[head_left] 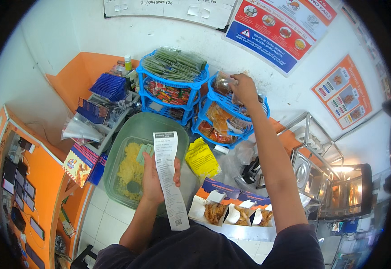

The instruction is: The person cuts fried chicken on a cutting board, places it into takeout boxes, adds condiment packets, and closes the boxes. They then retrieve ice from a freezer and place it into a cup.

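Observation:
My left hand holds a long printed paper receipt, which hangs over the palm towards my shirt. Behind it stands a green plastic tub with yellow rice under a clear cover with a pale green handle. My right hand is stretched out to the top tier of the right blue plastic rack. Its fingertips pinch the edge of a clear packet with dark brown contents. Further packets lie on the lower tiers, partly hidden by the rack's rims.
Another blue rack holds green-filled packets and red sachets. A yellow plastic-glove packet lies beside the tub. Several open boxes with fried chicken and white wrapped portions line the counter's front edge. Left is an orange shelf with phones; right, a lit warmer.

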A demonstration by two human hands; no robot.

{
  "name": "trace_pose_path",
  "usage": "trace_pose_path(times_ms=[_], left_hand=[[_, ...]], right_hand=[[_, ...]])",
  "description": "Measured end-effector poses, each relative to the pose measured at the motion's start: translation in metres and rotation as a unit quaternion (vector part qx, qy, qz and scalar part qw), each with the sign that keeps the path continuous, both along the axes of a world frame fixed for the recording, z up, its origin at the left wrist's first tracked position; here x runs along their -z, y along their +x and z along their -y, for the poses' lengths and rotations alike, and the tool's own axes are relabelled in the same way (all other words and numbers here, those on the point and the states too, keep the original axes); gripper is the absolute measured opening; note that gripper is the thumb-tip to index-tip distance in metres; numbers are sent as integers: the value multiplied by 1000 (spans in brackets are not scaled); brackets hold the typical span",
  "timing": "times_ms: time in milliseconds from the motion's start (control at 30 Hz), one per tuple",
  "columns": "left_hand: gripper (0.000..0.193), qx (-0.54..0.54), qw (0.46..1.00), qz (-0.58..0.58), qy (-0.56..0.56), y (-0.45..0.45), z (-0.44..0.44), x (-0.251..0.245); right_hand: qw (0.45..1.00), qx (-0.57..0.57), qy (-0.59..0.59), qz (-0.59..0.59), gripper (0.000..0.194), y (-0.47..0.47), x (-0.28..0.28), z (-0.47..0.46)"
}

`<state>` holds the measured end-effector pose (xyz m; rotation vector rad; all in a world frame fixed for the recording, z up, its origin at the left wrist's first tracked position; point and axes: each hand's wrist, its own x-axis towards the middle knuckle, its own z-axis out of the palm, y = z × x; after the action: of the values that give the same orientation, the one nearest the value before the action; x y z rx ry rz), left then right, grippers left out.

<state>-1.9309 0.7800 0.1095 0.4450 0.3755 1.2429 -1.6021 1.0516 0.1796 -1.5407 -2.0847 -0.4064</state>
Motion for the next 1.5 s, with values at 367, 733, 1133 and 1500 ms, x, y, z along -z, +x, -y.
trace_pose_path(times_ms=[367, 733, 1133, 1500], left_hand=[[69, 16, 998, -52, -42, -8, 19, 11], [62, -7, 994, -112, -6, -11, 19, 8], [72, 12, 1000, 26, 9, -24, 3, -11], [70, 40, 999, 15, -13, -8, 4, 4]], right_hand=[[988, 146, -44, 17, 29, -23, 7, -8], [995, -13, -19, -99, 8, -5, 16, -19], [967, -78, 76, -230, 20, 10, -80, 64], [899, 22, -333, -283, 20, -5, -15, 333]])
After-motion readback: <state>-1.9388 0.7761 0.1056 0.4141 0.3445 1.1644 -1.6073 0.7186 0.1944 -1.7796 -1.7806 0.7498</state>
